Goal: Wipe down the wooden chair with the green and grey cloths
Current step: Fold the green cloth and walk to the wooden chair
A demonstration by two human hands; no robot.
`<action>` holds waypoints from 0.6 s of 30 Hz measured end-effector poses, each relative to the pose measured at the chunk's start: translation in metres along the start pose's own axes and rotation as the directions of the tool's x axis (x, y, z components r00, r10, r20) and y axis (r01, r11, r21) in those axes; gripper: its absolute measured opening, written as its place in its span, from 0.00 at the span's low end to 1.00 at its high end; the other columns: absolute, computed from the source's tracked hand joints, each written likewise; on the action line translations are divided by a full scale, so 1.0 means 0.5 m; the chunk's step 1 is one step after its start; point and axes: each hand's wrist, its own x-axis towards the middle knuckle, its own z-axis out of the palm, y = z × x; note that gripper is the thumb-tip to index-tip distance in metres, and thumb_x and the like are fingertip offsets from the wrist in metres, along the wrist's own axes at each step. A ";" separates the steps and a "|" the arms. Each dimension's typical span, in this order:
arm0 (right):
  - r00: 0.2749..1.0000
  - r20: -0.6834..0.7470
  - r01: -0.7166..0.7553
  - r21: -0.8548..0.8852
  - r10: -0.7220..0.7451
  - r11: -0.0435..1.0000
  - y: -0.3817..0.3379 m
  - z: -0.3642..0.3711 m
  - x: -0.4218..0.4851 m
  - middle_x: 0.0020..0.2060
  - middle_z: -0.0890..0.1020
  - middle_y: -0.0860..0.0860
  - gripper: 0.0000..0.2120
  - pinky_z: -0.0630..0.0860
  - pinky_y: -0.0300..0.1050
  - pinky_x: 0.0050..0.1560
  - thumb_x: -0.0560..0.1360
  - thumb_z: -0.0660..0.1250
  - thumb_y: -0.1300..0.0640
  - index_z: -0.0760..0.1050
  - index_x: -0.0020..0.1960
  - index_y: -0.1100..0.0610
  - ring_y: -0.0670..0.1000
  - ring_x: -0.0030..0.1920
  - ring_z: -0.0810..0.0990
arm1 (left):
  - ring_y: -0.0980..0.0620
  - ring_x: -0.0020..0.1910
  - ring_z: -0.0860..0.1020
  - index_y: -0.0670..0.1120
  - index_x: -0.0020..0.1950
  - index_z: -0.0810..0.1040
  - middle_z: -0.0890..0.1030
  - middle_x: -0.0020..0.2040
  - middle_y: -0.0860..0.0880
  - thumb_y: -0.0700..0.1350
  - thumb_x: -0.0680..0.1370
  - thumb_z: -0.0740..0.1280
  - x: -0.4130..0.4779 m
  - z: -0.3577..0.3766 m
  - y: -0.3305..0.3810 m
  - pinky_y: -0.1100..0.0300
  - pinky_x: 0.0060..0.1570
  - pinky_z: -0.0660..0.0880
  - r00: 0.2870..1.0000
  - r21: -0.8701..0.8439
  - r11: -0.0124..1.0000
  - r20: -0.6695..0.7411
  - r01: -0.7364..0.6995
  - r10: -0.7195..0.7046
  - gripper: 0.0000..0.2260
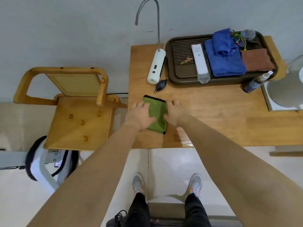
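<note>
A folded green cloth with a black edge lies on the wooden table near its left end. My left hand rests flat on the cloth's left side. On its right side my right hand lies with the fingers stretched forward. The wooden chair, with a woven cane back, stands left of the table, apart from both hands. I see no grey cloth.
A dark tray at the back of the table holds blue cloths, a brown cloth and a white remote. Beside it are a white water dispenser, a black air blower and a spray bottle. A white machine stands below the chair.
</note>
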 end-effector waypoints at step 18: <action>0.947 -0.113 0.035 0.967 0.299 0.252 -0.026 0.051 -0.076 0.44 0.76 0.55 0.15 0.78 0.52 0.42 0.72 0.63 0.69 0.74 0.48 0.50 0.54 0.43 0.76 | 0.45 0.51 0.79 0.55 0.74 0.65 0.81 0.56 0.49 0.49 0.78 0.66 0.005 0.020 0.031 0.51 0.46 0.78 0.983 0.004 0.983 -0.031 -0.181 0.181 0.24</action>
